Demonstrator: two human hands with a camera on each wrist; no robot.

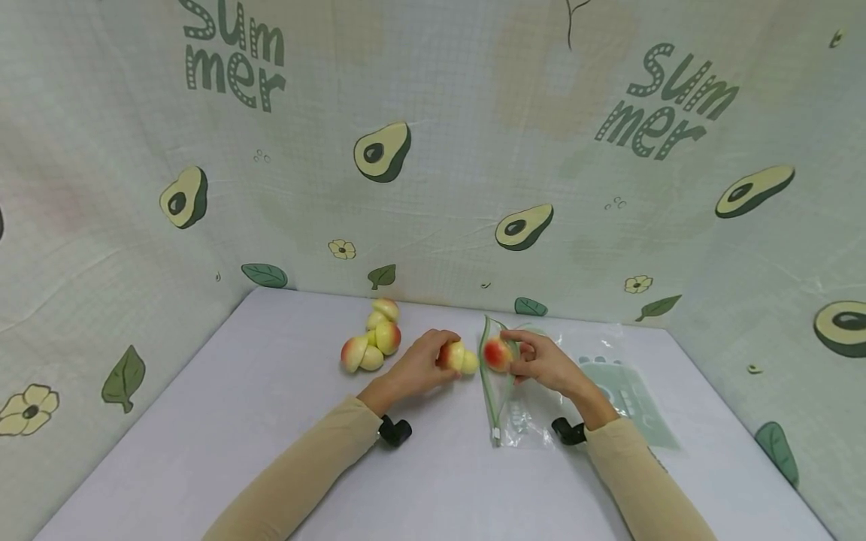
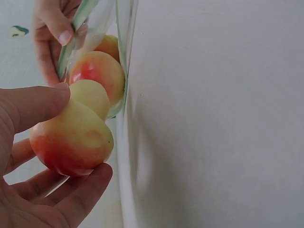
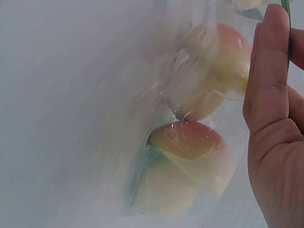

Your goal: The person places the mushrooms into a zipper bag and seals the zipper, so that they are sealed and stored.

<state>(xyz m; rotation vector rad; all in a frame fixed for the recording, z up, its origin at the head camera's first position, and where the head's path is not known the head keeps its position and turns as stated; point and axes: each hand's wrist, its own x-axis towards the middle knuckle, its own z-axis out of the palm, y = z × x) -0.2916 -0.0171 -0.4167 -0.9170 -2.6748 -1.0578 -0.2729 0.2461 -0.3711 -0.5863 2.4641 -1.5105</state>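
Note:
My left hand (image 1: 421,365) holds a yellow toy mushroom with a red-blushed cap (image 2: 71,137) between thumb and fingers. Its pale stem points at the mouth of a clear zip bag with a green rim (image 1: 493,413). My right hand (image 1: 546,368) pinches the bag's rim, keeping the mouth apart. Through the plastic, mushrooms (image 3: 192,140) of the same sort show inside the bag; one cap (image 2: 99,71) lies just within the mouth, close to the held stem. The right wrist view shows the bag's contents hazily, and some right fingers are hidden behind the bag's edge.
Several more toy mushrooms (image 1: 370,342) lie clustered on the white table (image 1: 325,466), left of my left hand. The bag's green-printed part (image 1: 629,398) spreads to the right under my right forearm. A patterned cloth (image 1: 446,150) hangs behind and at both sides.

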